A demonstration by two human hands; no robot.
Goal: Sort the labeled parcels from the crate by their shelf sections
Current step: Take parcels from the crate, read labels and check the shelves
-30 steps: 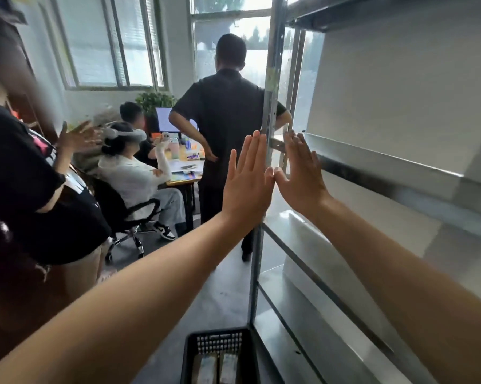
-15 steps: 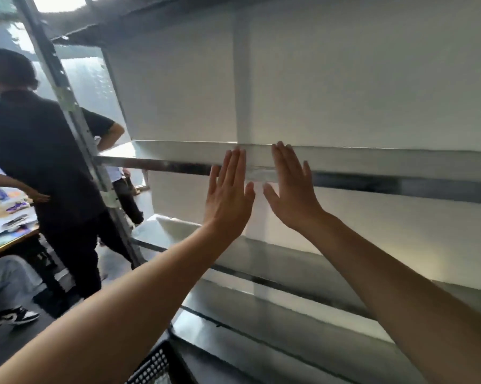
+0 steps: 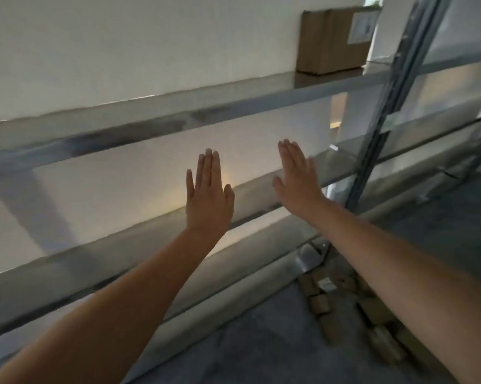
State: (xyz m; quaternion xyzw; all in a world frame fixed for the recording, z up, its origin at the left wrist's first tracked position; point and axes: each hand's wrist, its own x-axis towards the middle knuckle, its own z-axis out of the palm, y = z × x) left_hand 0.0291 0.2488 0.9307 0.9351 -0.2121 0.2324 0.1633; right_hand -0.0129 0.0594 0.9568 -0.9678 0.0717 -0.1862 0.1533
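Both my arms stretch forward in front of a grey metal shelf rack [image 3: 156, 117]. My left hand [image 3: 207, 195] is flat, palm away from me, fingers together and empty. My right hand [image 3: 299, 176] is held the same way a little to the right, also empty. A brown cardboard parcel [image 3: 331, 40] with a white label stands on the upper shelf at the far right. Several small brown parcels [image 3: 344, 309] lie on the floor at the lower right, partly hidden by my right arm. The crate is out of view.
A slanted metal upright [image 3: 380, 139] ends this rack section on the right, with more shelving [image 3: 441, 128] beyond it. The lower shelf [image 3: 95, 259] runs under my hands. Grey floor [image 3: 261, 350] fills the bottom of the view. The wall behind is white.
The view has swung to the right along the rack: the people, desk and black crate have left the frame, and the parcel on the shelf and those on the floor have come in. My hands stay raised and flat.
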